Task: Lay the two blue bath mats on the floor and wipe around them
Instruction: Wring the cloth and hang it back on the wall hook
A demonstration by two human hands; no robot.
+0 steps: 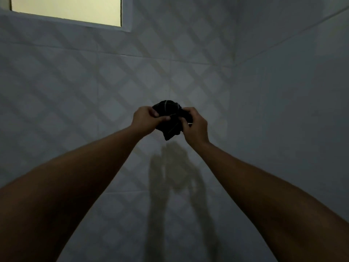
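Note:
Both my arms reach forward in a dim room, and between my hands is a bunched dark cloth [168,110] with thin pale lines on it. My left hand [145,120] pinches its left side with thumb and fingers. My right hand [194,124] grips its right side, and a corner of the cloth hangs down between the two. The cloth is held in the air in front of a tiled wall. No blue bath mat is in view, and the floor is not visible.
A pale tiled wall [94,87] with a diagonal diamond pattern fills the view, meeting a plainer side wall [287,114] at a corner on the right. A lit window [66,8] sits at the upper left. Shadows of my arms fall on the wall below the cloth.

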